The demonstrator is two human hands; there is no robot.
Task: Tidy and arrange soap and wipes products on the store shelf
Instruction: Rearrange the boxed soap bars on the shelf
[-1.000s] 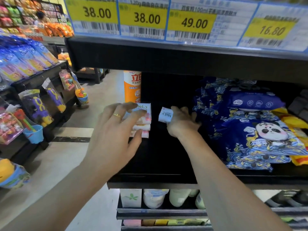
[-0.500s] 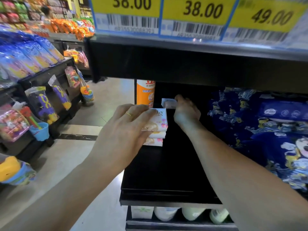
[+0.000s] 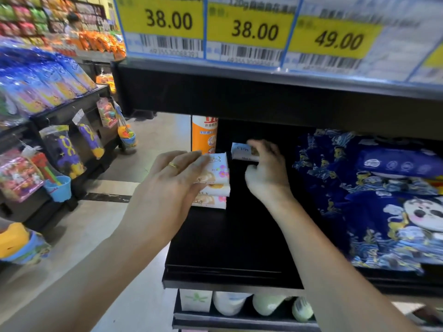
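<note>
**Kid:** What are your hands doing?

**Me:** My left hand (image 3: 172, 185) lies flat, fingers straight, on top of a stack of soap boxes (image 3: 214, 185) at the left end of the shelf (image 3: 227, 250). My right hand (image 3: 266, 173) is a bit farther in. It pinches one small soap box (image 3: 242, 152) between fingers and thumb, up off the shelf, just right of the stack.

**Kid:** Is the soap heavy?

**Me:** I think not. The boxes look small, light and stiff, like card. The stack could slide or tip, so I hold it steady from the top. I would hold the single box by its two short ends. Card can dent, so I should not squeeze hard.

**Kid:** What else is there?

**Me:** Far left, across the floor, hang bright toy packs (image 3: 64, 152). Behind the stack stands an orange bottle (image 3: 204, 135), very close. Bump it and it may fall. Overhead is the upper shelf (image 3: 263, 97) with yellow price tags (image 3: 249, 29), so there is little room to lift. On the right lie soft blue wipes packs (image 3: 383, 207), piled loose. They are apart from my hands.
</note>
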